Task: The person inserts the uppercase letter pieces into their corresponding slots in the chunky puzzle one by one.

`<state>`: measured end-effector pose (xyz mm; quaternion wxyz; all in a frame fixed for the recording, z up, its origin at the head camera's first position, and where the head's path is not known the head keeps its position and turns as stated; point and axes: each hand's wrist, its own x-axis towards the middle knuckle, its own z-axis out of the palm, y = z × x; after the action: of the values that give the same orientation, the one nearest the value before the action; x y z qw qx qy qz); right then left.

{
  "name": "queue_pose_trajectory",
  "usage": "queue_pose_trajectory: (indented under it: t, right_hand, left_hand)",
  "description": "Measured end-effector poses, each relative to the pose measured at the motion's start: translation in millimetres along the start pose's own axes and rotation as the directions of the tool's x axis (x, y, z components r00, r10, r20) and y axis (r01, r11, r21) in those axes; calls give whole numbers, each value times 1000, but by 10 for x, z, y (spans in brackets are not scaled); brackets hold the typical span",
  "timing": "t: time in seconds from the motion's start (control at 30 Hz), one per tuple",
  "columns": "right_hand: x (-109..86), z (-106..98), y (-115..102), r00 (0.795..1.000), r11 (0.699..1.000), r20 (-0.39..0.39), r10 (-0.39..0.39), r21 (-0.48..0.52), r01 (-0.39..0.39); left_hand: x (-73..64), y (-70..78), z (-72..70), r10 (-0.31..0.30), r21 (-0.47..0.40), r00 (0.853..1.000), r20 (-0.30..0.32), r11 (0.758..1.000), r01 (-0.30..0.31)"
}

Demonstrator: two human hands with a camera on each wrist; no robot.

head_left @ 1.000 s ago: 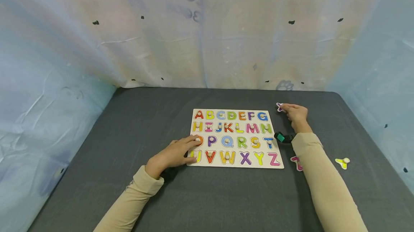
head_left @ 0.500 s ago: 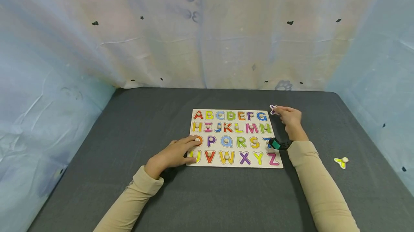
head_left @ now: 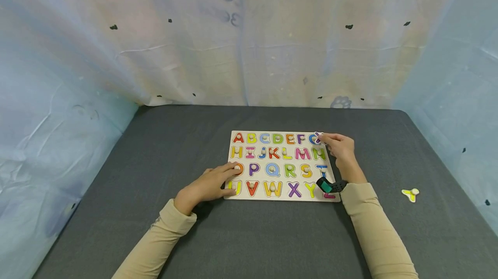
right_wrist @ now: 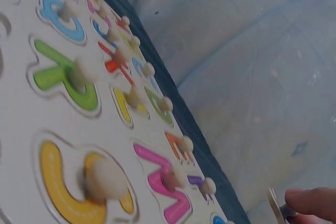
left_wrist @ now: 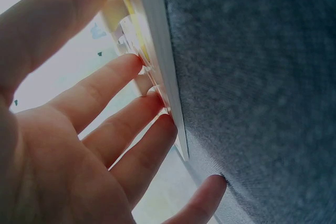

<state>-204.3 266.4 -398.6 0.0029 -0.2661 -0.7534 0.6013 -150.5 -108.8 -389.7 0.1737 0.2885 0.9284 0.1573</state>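
Note:
A wooden alphabet puzzle board (head_left: 284, 161) lies on the dark table, with round knobs on most letters. My left hand (head_left: 208, 186) rests at its left edge, fingers extended over the O and U. In the left wrist view, the left hand's fingertips (left_wrist: 134, 62) touch the board's edge while the little finger reaches the cloth. Over the G corner, my right hand (head_left: 342, 151) pinches a purple X piece (head_left: 317, 137) by its knob. Only that piece's thin edge shows in the right wrist view, beside the right fingertips (right_wrist: 315, 202). The X, Y and Z places show no knobs.
A yellow Y piece (head_left: 410, 194) lies on the table (head_left: 249, 236) to the right of my right forearm. A black wrist strap (head_left: 330, 185) covers part of the Z place. Pale plastic sheeting (head_left: 249, 54) hangs behind and at both sides.
My right hand has moved left and nearer with the X piece, from beyond the board's far right corner to above the G. A pink piece is now hidden by the right arm. The left hand stays put.

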Motion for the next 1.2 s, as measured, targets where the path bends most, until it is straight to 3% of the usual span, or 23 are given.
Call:
queue_pose_trajectory:
  t: [0.5, 0.83, 1.2]
  right_hand:
    - [-293, 82, 8, 994, 997, 100, -37, -67, 44]
    - [-457, 111, 95, 975, 981, 219, -45, -176, 84]
    - [-639, 127, 179, 945, 977, 320, -68, -171, 128]
  left_hand:
    - [-14, 4, -13, 7, 15, 1000, -3, 1000, -7]
    - [-6, -3, -6, -4, 18, 1000, 3, 1000, 4]
    - [-8, 2, -8, -4, 27, 1000, 3, 1000, 4]
